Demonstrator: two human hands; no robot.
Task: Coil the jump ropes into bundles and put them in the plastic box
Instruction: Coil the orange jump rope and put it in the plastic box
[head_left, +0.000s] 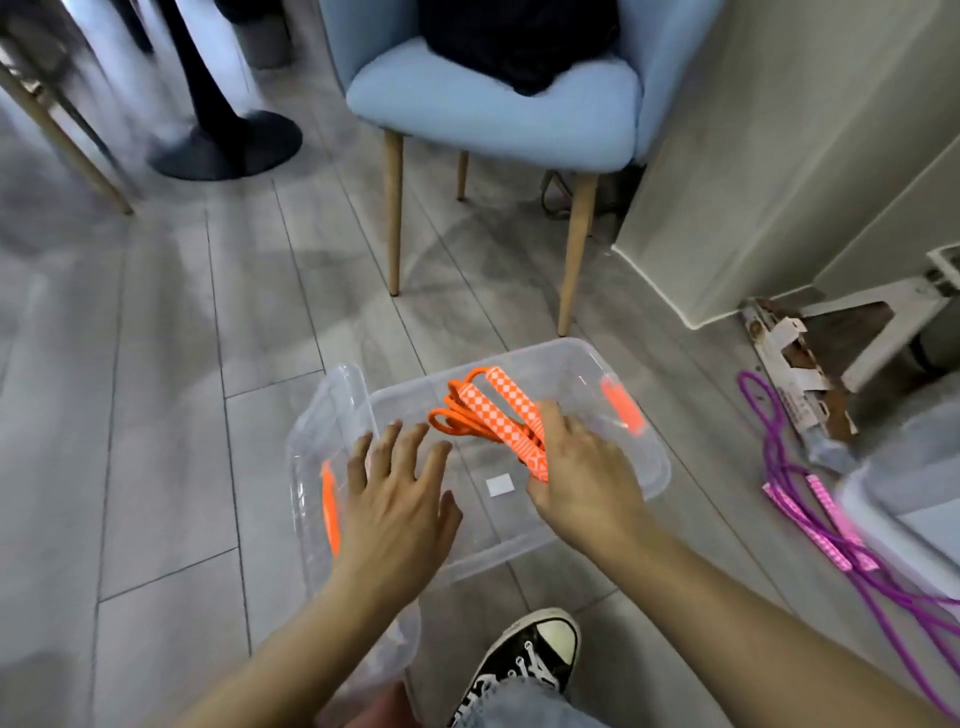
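On the grey plank floor (171, 415), a pale blue chair (493, 98) on wooden legs stands at the back, with a dark bundle on its seat. Just in front of it sits the clear plastic box (644, 457), open-topped, with orange latches at its two ends and a small white label on its bottom. Well apart to the right, a purple jump rope (810, 519) with pink checked handles lies loose on the floor beside a torn cardboard carton (800, 364). Over the box, the right hand (576, 473) is closed around the orange jump rope (488, 415), gripping its coiled cord and orange-and-white checked handles as one bundle inside the box. Beside it, the left hand (400, 499) hovers flat above the box with fingers spread, holding nothing. Nearest the camera, a black-and-white sneaker (524, 660) shows below a denim hem.
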